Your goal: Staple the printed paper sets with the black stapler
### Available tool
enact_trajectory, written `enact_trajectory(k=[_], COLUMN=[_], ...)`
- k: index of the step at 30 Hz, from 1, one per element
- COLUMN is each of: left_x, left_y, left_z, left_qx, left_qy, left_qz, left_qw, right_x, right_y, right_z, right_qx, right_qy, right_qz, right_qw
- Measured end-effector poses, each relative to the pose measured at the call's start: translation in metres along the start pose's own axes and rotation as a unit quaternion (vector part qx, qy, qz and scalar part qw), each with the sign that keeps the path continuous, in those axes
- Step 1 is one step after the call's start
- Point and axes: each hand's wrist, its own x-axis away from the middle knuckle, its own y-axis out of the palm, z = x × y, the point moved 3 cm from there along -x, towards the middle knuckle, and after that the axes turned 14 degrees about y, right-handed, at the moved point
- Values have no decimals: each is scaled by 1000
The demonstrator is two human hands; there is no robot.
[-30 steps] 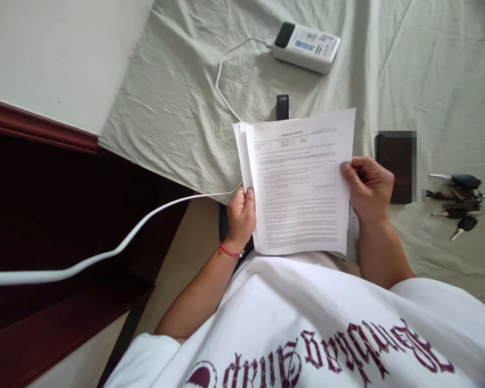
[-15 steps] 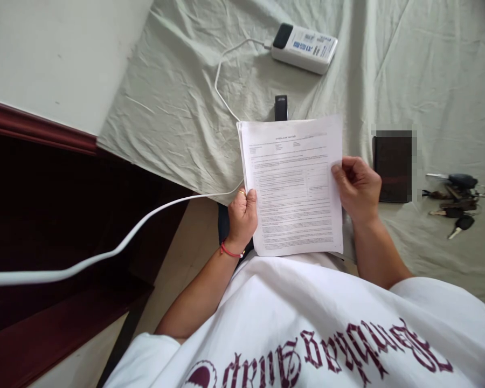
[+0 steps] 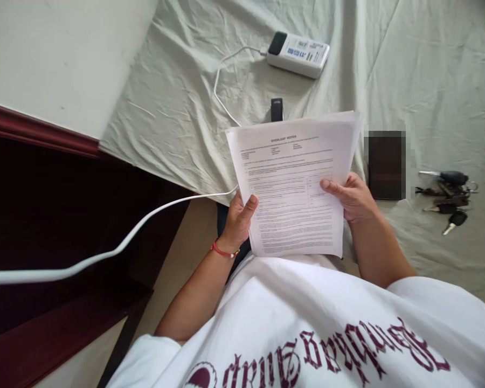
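A stack of printed paper sheets [image 3: 286, 188], its top page headed "OVERLEAF NOTES", is held up in front of my shirt. On its left edge my left hand [image 3: 240, 218] is closed, thumb on the top page and fingers hidden behind. My right hand [image 3: 352, 198] grips the opposite edge, with its thumb laid flat across the print and its other fingers behind the pages. The sheets fan slightly at the upper right corner.
A white power bank [image 3: 298, 55] with a white cable [image 3: 145, 218] lies on the pale cloth [image 3: 186, 70]. A small black object [image 3: 277, 109] pokes out beyond the papers. Right of them are a dark, partly blurred rectangular item [image 3: 386, 167] and a bunch of keys [image 3: 448, 196].
The stack's top has widened, with its upper corners spreading left and right. My right thumb has moved inward over the page and the right hand sits lower. My left thumb has tilted outward.
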Motion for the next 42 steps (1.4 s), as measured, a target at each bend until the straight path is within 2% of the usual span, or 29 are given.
enact_trajectory(k=[5,9,15,18,21,26,29,33,39,42], left_x=[-1,-3,-4,4,15,28,29,28,32,35], left_y=[5,11,4,-5,-11,-3,2,-2,-2,-2], left_z=[0,-1,6,3,-3,-3,-1,-3,-5,-6], left_qx=[57,45,23,31,49,62,77,107,57,76], left_qy=[-66,-73,-53,-65,-94,-132,-139,-154,-143,-181], left_qz=[-43,-81,-36,-16,-6,-21,-32,-12,-22,-11], left_qw=[995,993,998,997,994,989,987,982,988,981], right_x=[-2,-4,-4,-3,-4,-7,-8,-9,-11,-12], right_y=[-2,-2,-4,-1,1,3,3,2,5,0], right_z=[4,7,7,8,8,5,5,6,9,12], right_qx=[-17,-22,-44,-46,-53,-79,-63,-51,-46,-37], right_qy=[16,36,14,31,39,28,33,18,20,33], right_qz=[-34,-35,-12,-30,-19,26,26,40,28,34], right_qw=[999,999,999,998,998,996,997,998,998,998])
